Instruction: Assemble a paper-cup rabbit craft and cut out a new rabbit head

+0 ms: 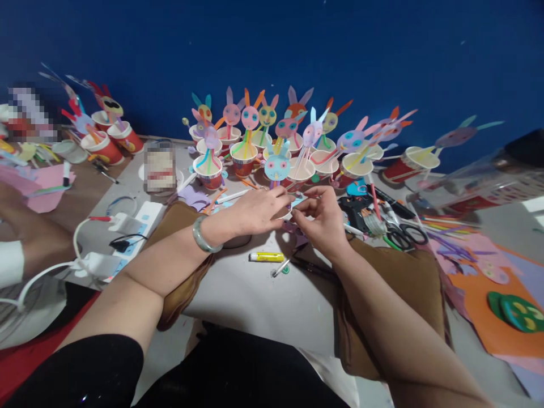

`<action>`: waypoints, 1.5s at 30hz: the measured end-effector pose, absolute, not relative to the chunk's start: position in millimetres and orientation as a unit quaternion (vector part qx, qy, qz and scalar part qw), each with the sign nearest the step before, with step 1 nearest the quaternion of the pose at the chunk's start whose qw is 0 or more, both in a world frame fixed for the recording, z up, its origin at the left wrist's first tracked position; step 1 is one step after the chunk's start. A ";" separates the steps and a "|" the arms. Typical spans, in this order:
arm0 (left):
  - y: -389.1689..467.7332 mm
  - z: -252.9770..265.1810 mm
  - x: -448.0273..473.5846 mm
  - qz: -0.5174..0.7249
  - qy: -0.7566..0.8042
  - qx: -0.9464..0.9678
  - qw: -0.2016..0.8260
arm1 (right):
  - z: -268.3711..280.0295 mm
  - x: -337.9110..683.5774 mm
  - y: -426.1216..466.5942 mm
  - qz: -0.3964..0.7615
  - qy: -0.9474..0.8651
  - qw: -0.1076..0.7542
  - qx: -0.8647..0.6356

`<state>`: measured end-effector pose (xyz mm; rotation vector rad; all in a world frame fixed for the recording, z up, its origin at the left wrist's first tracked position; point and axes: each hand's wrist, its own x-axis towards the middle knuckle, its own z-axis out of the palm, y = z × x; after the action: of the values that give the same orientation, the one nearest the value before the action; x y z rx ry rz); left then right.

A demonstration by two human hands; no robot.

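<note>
A paper cup [285, 213] is between my two hands, mostly covered by them, with its pale rim showing. A light blue paper rabbit head [277, 166] with pink eyes rises just behind my fingers, apparently from this cup. My left hand [264, 211], with a bangle at the wrist, is closed over the cup's left side. Against the right side of the rim, my right hand [319, 220] has its thumb and fingertips pinched; any small piece in them is hidden. Just below lie a yellow glue tube [266, 257] and a small white stick-like piece [280, 268].
Several paper cups with rabbit heads [250, 118] crowd the table by the blue wall. Scissors [407, 234], brown cushions [393, 300] and orange paper [488, 317] are at right. At left are a power strip [142, 229] and another person's arm [42, 243].
</note>
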<state>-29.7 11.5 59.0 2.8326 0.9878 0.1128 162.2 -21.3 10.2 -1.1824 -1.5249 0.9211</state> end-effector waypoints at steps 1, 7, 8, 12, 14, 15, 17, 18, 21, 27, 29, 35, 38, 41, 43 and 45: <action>11.3 59.1 -29.5 0.036 0.326 0.942 0.069 | 10.6 162.1 -21.5 0.372 -0.629 0.480 -0.486; 14.3 55.5 -31.7 0.055 0.320 0.943 0.068 | 6.3 162.5 -19.4 0.361 -0.635 0.477 -0.488; 15.0 54.8 -32.2 0.061 0.319 0.943 0.070 | 5.1 162.6 -18.8 0.363 -0.634 0.478 -0.488; 17.0 54.5 -33.7 0.071 0.318 0.942 0.079 | 1.3 162.7 -17.1 0.365 -0.627 0.486 -0.488; 17.9 54.7 -34.5 0.074 0.320 0.941 0.081 | 0.2 162.4 -16.5 0.366 -0.624 0.491 -0.485; 18.5 54.6 -34.9 0.078 0.321 0.940 0.082 | -0.2 162.3 -16.2 0.367 -0.624 0.492 -0.483; 20.0 53.8 -35.8 0.087 0.320 0.940 0.083 | -1.0 162.2 -15.7 0.365 -0.624 0.494 -0.482; 20.7 53.3 -36.1 0.089 0.319 0.940 0.083 | -1.3 162.3 -15.4 0.364 -0.624 0.495 -0.484; 22.0 52.0 -36.5 0.086 0.317 0.941 0.084 | -1.7 163.2 -14.9 0.361 -0.622 0.491 -0.492; 21.3 51.7 -35.8 0.080 0.321 0.940 0.085 | 1.3 165.4 -16.1 0.353 -0.623 0.475 -0.512; 21.0 51.4 -35.7 0.082 0.316 0.941 0.084 | 3.1 165.3 -16.7 0.349 -0.631 0.456 -0.522; 19.8 52.3 -35.2 0.075 0.317 0.942 0.085 | 9.0 164.5 -18.5 0.299 -0.669 0.412 -0.541; 18.7 52.9 -34.6 0.075 0.316 0.942 0.081 | 12.4 164.7 -19.8 0.276 -0.684 0.403 -0.542; 17.7 53.0 -33.9 0.073 0.316 0.943 0.078 | 14.8 165.6 -20.5 0.259 -0.697 0.394 -0.540; 17.1 53.6 -33.2 0.067 0.319 0.942 0.079 | 15.6 166.3 -20.5 0.243 -0.707 0.390 -0.538; 16.6 54.8 -32.6 0.061 0.321 0.941 0.082 | 15.5 166.7 -20.3 0.234 -0.712 0.388 -0.536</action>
<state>-32.6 16.6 54.8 2.8122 0.9597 0.1833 166.7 -20.3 15.5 -1.3633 -1.8127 0.5959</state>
